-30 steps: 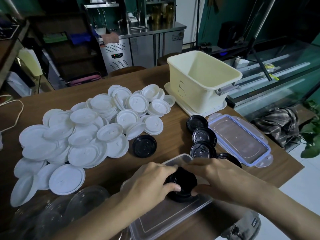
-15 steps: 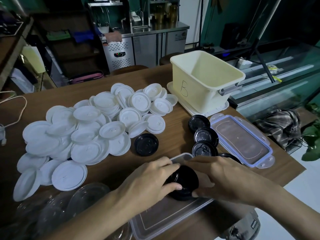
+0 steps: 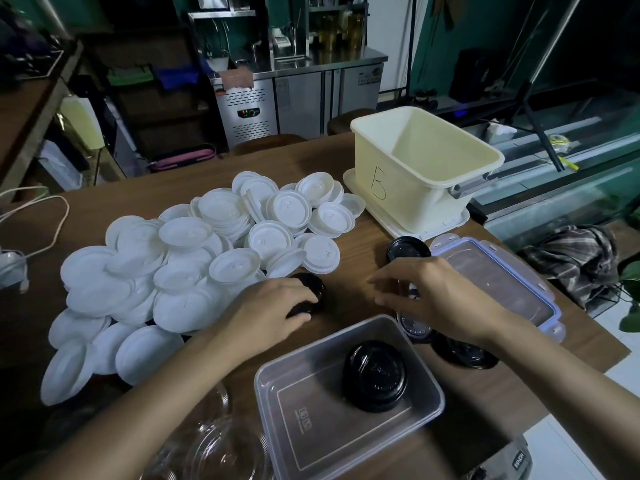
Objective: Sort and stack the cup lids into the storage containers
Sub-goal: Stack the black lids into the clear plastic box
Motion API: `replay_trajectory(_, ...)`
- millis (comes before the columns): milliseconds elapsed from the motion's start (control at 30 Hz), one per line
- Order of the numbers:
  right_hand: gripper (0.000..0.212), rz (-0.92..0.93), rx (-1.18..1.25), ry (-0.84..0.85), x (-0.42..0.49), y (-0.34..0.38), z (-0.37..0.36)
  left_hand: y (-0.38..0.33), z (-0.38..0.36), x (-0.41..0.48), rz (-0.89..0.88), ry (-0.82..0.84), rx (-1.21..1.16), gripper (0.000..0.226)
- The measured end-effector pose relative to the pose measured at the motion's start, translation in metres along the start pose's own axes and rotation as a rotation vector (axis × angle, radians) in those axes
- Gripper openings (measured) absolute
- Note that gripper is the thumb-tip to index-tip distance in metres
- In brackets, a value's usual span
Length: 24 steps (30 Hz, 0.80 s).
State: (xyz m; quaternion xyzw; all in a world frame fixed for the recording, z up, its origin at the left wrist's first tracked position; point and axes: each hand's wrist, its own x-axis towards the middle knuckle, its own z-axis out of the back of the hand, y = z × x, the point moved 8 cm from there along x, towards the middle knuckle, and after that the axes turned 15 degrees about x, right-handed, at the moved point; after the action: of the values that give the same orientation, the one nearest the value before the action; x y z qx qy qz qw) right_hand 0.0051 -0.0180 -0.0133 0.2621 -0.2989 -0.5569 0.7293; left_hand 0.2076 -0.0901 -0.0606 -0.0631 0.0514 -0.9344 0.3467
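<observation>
On the table (image 3: 356,251), left hand (image 3: 273,306) curls over a black lid (image 3: 314,285).

Cream bin (image 3: 415,206): one handwritten dark "B" on its near wall.
Black lid (image 3: 375,375) in the clear container (image 3: 287,375): raised lettering, too faint to read.
Grey bag (image 3: 517,460): small white word, unclear.

hands (image 3: 273,306) 2 | storage containers (image 3: 311,431) 2 | loose black lids (image 3: 408,249) 4 seen | white lids (image 3: 187,233) dozens

Left hand (image 3: 273,308) grips a black lid (image 3: 313,288) beside the white lids (image 3: 194,268) — right hand (image 3: 443,296) spreads nearer the table's (image 3: 351,271) right edge.
</observation>
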Motion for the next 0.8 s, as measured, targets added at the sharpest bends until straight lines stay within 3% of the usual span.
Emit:
replay_trajectory(133,0.016,-0.059,-0.138,-0.006,0.002,-0.021,0.005,0.000,-0.023,0.004,-0.039,0.128,0.129,0.034)
replay_trajectory(367,0.020,-0.173,-0.203,0.031,-0.032,-0.050,0.010,-0.004,-0.027,0.015,-0.021,0.095,0.008,0.034)
replay_trajectory(567,0.035,-0.119,-0.335,0.097,-0.050,-0.062,-0.009,-0.006,-0.030,0.020,0.002,0.078,-0.085,0.030)
replay_trajectory(800,0.015,0.021,-0.387,0.029,-0.052,-0.054,-0.014,-0.006,-0.013,0.019,0.049,0.017,-0.112,0.032)
